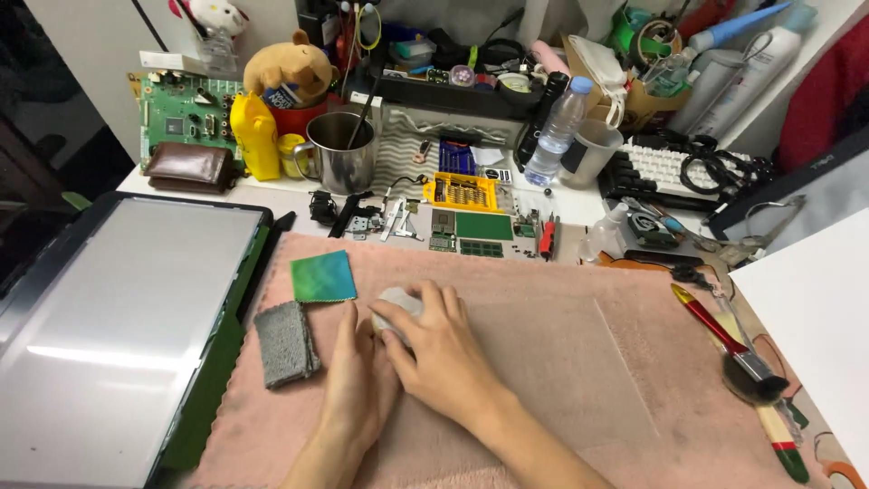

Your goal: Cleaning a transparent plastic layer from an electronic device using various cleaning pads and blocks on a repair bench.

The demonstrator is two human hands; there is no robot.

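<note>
Two bare hands meet near the middle of a pink towel point(561, 362) spread over a cluttered surface. The right hand point(434, 349) lies over a small pale grey pad point(396, 303), fingers curled around it in a loose grip. The left hand point(360, 380) rests flat beside it, touching the right, holding nothing. Just to the left lie a grey sponge point(285, 344) and a green cloth square point(322, 276). A large dark-framed screen point(118, 335) fills the surface's left edge.

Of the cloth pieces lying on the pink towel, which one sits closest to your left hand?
The grey folded cloth, just beside the left hand; the green cloth square lies farther up.
</note>
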